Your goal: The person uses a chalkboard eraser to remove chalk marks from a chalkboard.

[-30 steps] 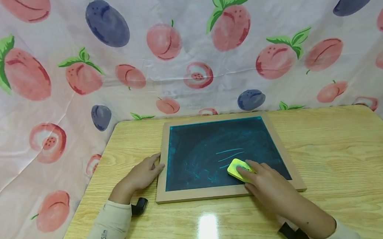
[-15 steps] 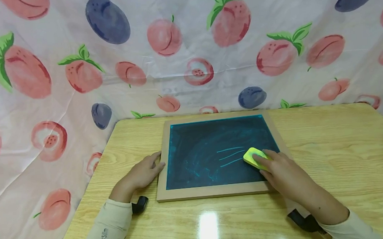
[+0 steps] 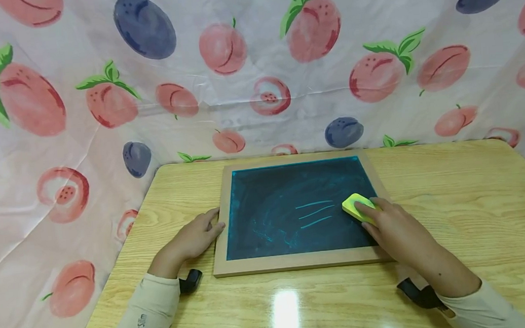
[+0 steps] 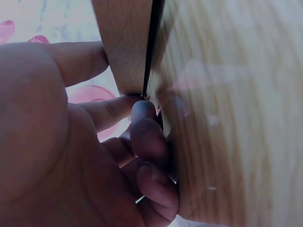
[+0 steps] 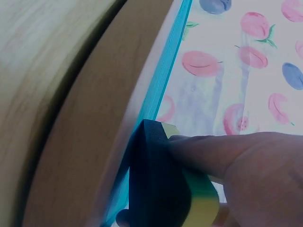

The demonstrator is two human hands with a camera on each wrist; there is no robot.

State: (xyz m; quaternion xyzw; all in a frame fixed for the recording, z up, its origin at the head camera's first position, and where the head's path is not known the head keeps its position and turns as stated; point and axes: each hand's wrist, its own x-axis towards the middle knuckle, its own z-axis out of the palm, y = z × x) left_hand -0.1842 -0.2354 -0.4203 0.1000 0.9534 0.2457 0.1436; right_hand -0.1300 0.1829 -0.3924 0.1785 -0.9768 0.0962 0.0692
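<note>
The right hand (image 3: 401, 228) pinched the yellow eraser (image 3: 350, 206) over the right side of the blackboard (image 3: 268, 184), just right of three chalk strokes (image 3: 316, 212) (their long axes ran mostly sideways, toward it), and was the nearer of the hands; the left hand (image 3: 195, 238), fingers loose, touched the wooden frame's (image 3: 221, 243) left edge.

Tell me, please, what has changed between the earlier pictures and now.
The right hand has moved the yellow eraser rightward and farther up the board; more of the lowest blue line now shows. Nothing was let go; the left hand stays at the board's left side.
</note>
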